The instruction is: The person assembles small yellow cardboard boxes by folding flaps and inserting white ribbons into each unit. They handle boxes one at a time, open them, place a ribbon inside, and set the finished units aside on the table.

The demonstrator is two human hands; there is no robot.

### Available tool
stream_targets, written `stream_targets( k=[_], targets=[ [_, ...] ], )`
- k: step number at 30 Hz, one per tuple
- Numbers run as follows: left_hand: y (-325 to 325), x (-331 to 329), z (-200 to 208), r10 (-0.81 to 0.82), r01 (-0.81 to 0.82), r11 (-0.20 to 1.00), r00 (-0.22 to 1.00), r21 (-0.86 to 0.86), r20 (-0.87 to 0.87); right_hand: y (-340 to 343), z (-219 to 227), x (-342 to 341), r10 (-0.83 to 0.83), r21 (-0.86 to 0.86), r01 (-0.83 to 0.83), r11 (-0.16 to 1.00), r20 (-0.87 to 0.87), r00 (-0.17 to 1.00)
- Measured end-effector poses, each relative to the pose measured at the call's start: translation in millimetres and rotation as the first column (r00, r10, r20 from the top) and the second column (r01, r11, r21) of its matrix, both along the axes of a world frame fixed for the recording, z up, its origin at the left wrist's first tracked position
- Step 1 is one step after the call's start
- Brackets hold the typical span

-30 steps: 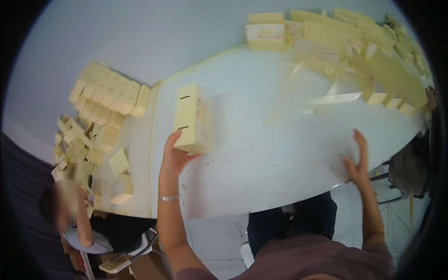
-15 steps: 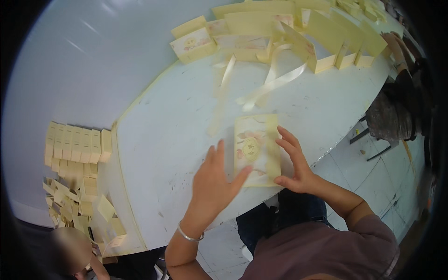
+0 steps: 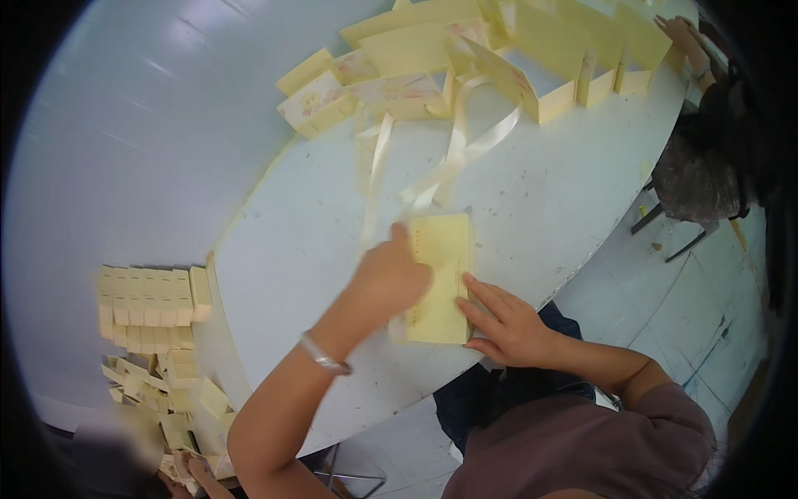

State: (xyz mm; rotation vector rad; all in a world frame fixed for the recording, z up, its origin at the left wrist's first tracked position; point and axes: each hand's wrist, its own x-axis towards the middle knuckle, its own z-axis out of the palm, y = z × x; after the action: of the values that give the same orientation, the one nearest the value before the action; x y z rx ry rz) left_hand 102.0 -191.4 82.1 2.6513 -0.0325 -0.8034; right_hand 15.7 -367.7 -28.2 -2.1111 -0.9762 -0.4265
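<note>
The left hand [image 3: 391, 279] is laid palm down on a pale yellow flat card blank [image 3: 440, 279], fingers loosely curled over its left edge; nothing is gripped, the card is pressed flat to the white table [image 3: 283, 249]. The right hand [image 3: 503, 324] is set open at the card's lower right edge, fingertips [image 3: 467, 281] touching it, apparently to steady it against sliding. The card lies near the table's front edge, just below the loose ends of cream ribbons [image 3: 453, 158], which trail toward the far side. Upright yellow folded boxes [image 3: 540, 58] stand along the far rim; one flowered box [image 3: 320, 104] lies tilted beside them.

A stack of small yellow pieces [image 3: 150, 299] sits at the table's left end, in rows above and in disorder below. The card's lower left portion is hidden beneath the left hand. Another person [image 3: 706, 158] at the far right is cut off by the frame, and the figure at the lower left is too blurred to make out.
</note>
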Motion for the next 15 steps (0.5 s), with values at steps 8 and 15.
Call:
stream_targets(
  k=[8,15],
  targets=[
    [64.5,-62.2,-12.1,0.486,-0.672,0.342,0.724,-0.657,-0.488,-12.7,31.3,11.1,-0.071,-0.331,0.138,0.934,0.205,0.976],
    [93.7,-82.9,-76.3,-0.039,-0.621,-0.206,0.777,-0.756,-0.628,-37.6,15.9,38.4,0.063,0.319,0.02,0.948,-0.25,0.966]
  ],
)
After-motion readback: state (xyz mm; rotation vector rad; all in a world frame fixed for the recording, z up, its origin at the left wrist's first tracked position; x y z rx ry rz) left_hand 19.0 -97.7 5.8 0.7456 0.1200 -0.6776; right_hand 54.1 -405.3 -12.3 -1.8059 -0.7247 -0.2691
